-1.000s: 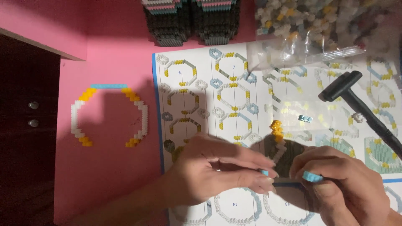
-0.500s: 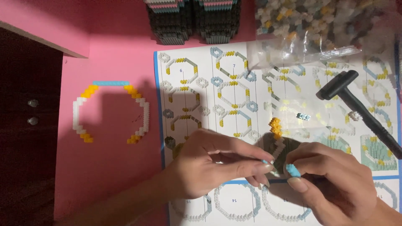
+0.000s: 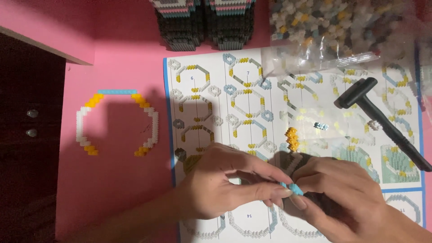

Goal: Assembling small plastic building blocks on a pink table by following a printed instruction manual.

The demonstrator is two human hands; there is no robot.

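At left of the frame, an open ring of white, orange and blue bricks (image 3: 118,122) lies untouched on the pink tabletop (image 3: 121,54). At lower centre, over the instruction sheet (image 3: 216,99), the left hand (image 3: 220,184) and right hand (image 3: 346,198) have drawn together since a second ago, fingertips pinched shut on one small blue brick (image 3: 294,188). A black hammer (image 3: 382,121) rests at right.

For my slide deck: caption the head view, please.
Both hands pinch a small blue brick over the instruction sheet.
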